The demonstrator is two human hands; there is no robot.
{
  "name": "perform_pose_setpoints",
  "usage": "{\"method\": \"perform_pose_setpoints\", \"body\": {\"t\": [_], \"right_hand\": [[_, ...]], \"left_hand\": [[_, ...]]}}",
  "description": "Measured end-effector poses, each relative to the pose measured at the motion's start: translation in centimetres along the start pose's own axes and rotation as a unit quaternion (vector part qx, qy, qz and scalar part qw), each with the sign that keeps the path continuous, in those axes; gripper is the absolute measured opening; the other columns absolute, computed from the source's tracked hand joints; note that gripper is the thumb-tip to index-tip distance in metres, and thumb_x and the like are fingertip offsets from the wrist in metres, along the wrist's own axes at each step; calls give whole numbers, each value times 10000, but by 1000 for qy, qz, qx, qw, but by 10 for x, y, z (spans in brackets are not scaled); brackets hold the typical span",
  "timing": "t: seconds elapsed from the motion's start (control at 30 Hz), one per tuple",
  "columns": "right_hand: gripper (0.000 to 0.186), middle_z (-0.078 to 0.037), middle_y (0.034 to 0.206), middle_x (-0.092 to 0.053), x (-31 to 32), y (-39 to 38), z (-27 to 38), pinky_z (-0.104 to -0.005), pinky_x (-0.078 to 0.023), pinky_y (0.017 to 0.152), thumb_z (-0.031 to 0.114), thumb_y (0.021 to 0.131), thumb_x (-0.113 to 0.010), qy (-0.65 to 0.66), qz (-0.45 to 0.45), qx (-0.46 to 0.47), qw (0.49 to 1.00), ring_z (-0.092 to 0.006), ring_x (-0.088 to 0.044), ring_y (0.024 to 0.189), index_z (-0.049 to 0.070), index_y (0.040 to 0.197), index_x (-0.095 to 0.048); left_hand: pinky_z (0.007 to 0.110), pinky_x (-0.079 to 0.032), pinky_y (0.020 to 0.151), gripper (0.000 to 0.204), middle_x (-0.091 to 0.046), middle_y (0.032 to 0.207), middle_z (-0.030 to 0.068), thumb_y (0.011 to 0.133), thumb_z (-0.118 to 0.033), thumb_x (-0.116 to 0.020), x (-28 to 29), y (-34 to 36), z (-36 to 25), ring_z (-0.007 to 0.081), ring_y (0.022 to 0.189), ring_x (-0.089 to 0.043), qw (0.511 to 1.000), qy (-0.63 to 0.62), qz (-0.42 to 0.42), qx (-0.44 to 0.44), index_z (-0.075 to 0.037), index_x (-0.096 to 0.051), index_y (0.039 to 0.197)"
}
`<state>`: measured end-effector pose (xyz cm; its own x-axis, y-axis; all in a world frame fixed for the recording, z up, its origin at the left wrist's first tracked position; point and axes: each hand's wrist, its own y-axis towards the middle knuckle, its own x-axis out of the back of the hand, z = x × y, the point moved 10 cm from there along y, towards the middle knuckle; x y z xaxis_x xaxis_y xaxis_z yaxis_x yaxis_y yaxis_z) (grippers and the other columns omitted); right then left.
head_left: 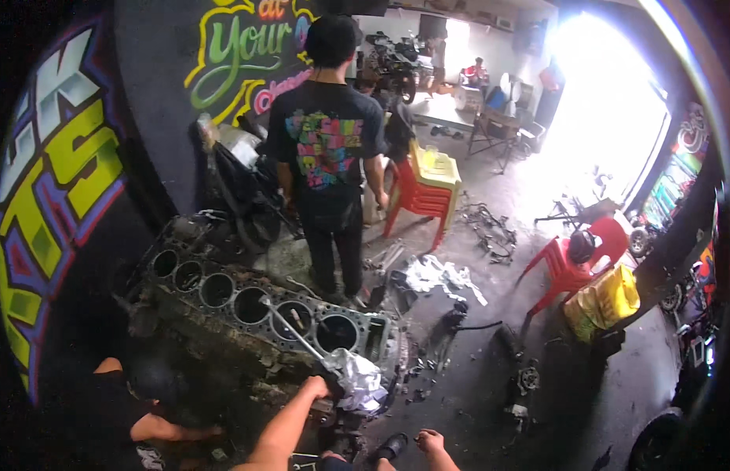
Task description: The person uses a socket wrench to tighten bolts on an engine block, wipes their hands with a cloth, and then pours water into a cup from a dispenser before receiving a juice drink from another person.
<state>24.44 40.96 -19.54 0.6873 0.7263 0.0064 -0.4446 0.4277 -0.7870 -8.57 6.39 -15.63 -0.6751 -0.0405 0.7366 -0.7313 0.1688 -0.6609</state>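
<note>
A large, grimy engine block with a row of round cylinder bores stretches before me to the left. My left hand is closed at its near right end, beside a crumpled silvery-white sheet. What its fingers grip, if anything, is hidden. From the sheet a long metal bar slants up across the block's top. My right hand is low and apart from the block, above the floor near my sandalled foot. Its fingers are curled together, and anything between them is too small to name.
A person crouches at lower left, an arm reaching beside the block. Another person stands behind it. Stacked chairs, a red chair, a yellow sack, white rags and loose metal parts occupy the floor.
</note>
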Motion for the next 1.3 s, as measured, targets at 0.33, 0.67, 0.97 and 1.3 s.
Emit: {"method": "perform_pose_setpoints", "body": {"t": [0.33,0.67,0.97,1.3], "right_hand": [[193,-91,705,-607,55,-12,-5,-328,-492,483,34,737,-640,-9,-69,-8,998,-183,-580,569,-2,927,-628],[189,-99,741,-606,72,-10,-43,-317,-479,475,67,756,-597,-57,-67,-45,995,-201,-574,575,23,939,-610],[364,-55,994,-583,-112,-99,136,-333,-448,851,143,832,-608,132,95,98,982,-170,-571,923,24,1155,-490],[281,-212,838,-642,-428,-103,132,-343,-487,710,137,732,-685,-380,154,389,825,-304,-646,805,-29,947,-615]], "left_hand": [[392,-476,861,390,-594,1110,178,674,-281,-725,6,6,11,315,1037,-572,997,-21,28,62,-48,-658,980],[437,-459,845,351,-609,1087,144,634,-165,-643,20,-46,-12,319,994,-592,995,33,-86,34,-102,-657,979],[383,-443,828,354,-578,962,97,686,-262,-694,71,-142,-96,261,952,-544,911,-254,-259,-197,-59,-603,961],[371,-479,770,203,-619,916,144,770,-148,-619,130,-119,96,293,876,-600,915,-258,-294,-96,-28,-615,934]]}}
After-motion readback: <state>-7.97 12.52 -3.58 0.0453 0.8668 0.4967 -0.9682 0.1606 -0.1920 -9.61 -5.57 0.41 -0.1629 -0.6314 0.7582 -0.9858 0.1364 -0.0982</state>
